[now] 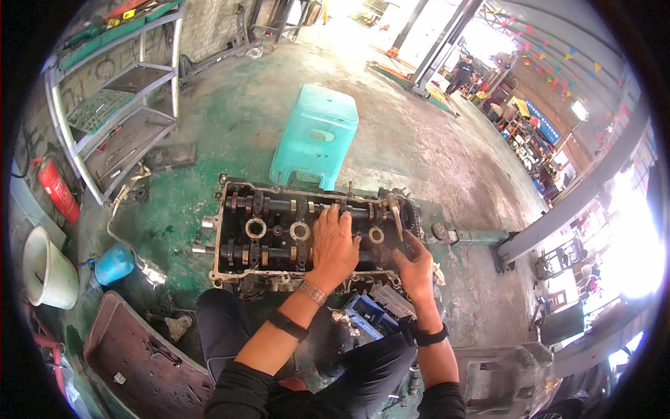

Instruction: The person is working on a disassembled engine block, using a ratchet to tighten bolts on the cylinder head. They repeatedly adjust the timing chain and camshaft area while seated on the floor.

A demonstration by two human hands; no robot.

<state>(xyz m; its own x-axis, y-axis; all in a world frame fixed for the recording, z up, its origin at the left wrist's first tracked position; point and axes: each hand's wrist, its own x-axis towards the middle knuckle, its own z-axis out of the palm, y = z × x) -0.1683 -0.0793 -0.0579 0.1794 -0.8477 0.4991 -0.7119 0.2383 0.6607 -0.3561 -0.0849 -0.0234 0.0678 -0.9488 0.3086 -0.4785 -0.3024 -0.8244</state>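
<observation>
Dark trousers [377,363] and black sleeves [237,391] closest to camera, person sitting low over the work. Biggest item: metal rack [73,150], left side; a green tray [87,124] on its middle shelf holds small tools or parts, too small to sort. Next, engine cylinder head [279,231], the piece being worked on, lying in front of the knees, camshafts facing up, greasy. Brown tray [132,342] lower left: stained inside, one pale scrap [119,378] in it. Turquoise stool [307,157] upright just beyond the engine part. Whitish bucket [50,279] upright far left, contents not readable. Blue box [363,315] open between the knees and the engine part; dark bits inside, can't ID. Blue jug [117,264] near the bucket, contents can't tell.

Left hand [335,244] on mid-engine, fingers bent, tips down by the far camshaft; whether it pinches anything is hidden. Right hand [417,264] at the right end, closed around the near end of a ratchet-like tool [396,213], whose head sits by the far camshaft's end. Step looks like turning a fastener there; next move seems to call for a seated tool head, steady left-hand bracing and an even swing.
</observation>
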